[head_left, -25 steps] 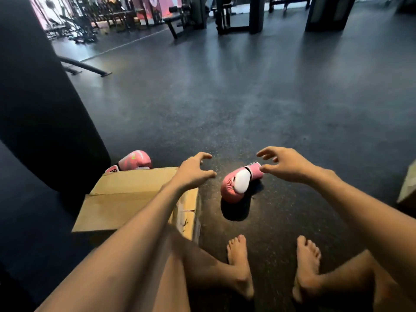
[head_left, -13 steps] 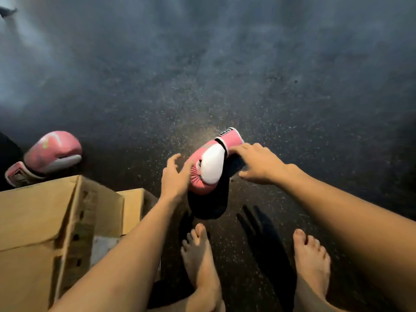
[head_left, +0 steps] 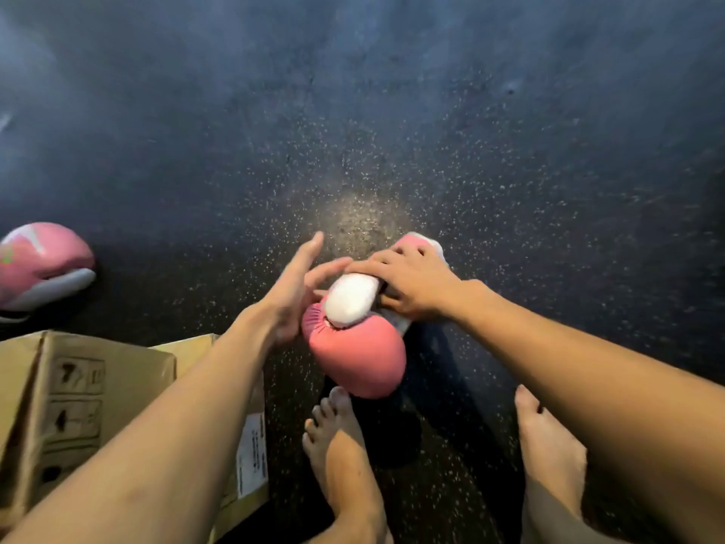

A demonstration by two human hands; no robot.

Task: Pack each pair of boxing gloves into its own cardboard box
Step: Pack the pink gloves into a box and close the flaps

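A pink boxing glove (head_left: 359, 357) with a white thumb sits on the dark floor in front of my bare feet. My right hand (head_left: 412, 282) grips it at the wrist end, fingers curled over the top and thumb below. My left hand (head_left: 292, 298) has straight fingers and presses flat against the glove's left side. A second pink and white glove (head_left: 41, 265) lies on the floor at the far left. An open cardboard box (head_left: 90, 390) stands at the lower left, partly behind my left forearm.
Dark speckled rubber floor (head_left: 392, 131) fills the view beyond the gloves. My two bare feet (head_left: 345, 465) stand just below the held glove. A white label (head_left: 251, 453) is stuck on the box's right side.
The view tipped down to the floor. Both hands reached to the glove; my right hand closed round its wrist end and my left came flat against its side. The glove turned toward me.
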